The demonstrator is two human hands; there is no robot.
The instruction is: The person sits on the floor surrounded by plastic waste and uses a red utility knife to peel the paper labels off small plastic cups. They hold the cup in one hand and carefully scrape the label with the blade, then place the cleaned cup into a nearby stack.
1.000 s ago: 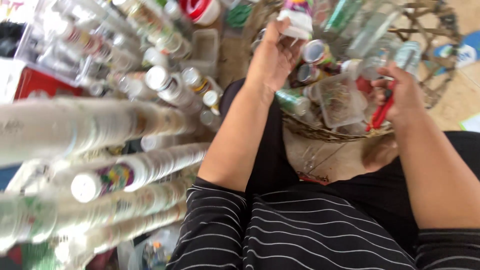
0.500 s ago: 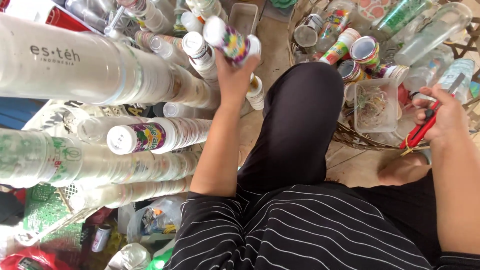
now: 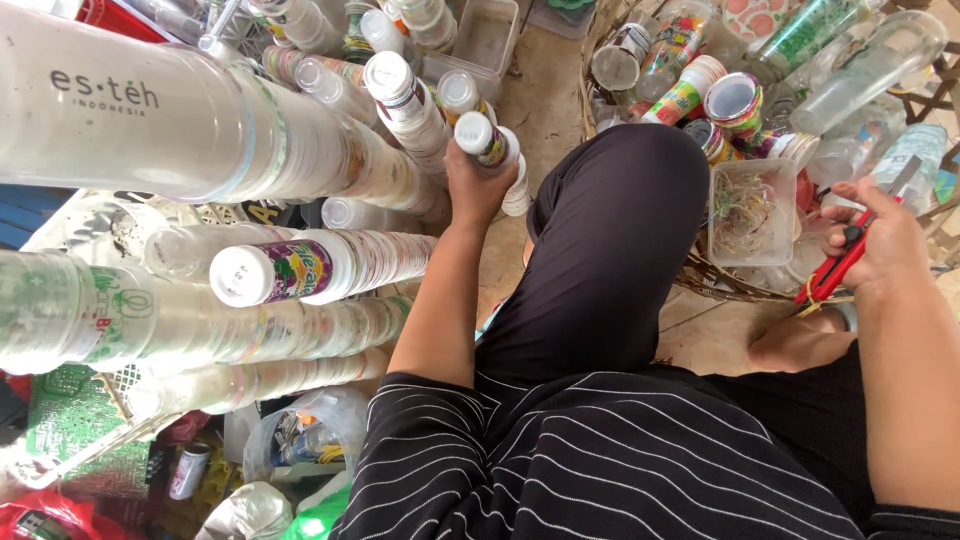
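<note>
Left hand (image 3: 478, 185) gripped a short stack of cups (image 3: 490, 150) around its side, fingers wrapped tight, white bottom end pointing up toward the camera. That stack sat just beside other tall cup stacks (image 3: 300, 270) leaning in from the left. Right hand (image 3: 880, 240) was clenched on a red cutter (image 3: 838, 268), held over the rim of a woven basket (image 3: 720, 285). Blade state too small to tell.

Basket held loose cups (image 3: 735, 100), some printed, some clear, plus a clear tub (image 3: 752, 212) with rubber bands inside. A black-trousered knee (image 3: 610, 250) sat between the two hands.

Doing it well, as a judgement: keep the held stack in line with its neighbours so the cups nest straight, and keep the grip low on the side so the top end stays free. Cutter should stay pointed away from the knee and the other hand.

Room: tight on the left, stacks nearly touching each other and the hand. Bare ground (image 3: 540, 110) showed ahead between stacks and basket, the only open lane. Basket rim was close under the right wrist. Bottom left was cluttered with bags and a small can (image 3: 188, 470).
</note>
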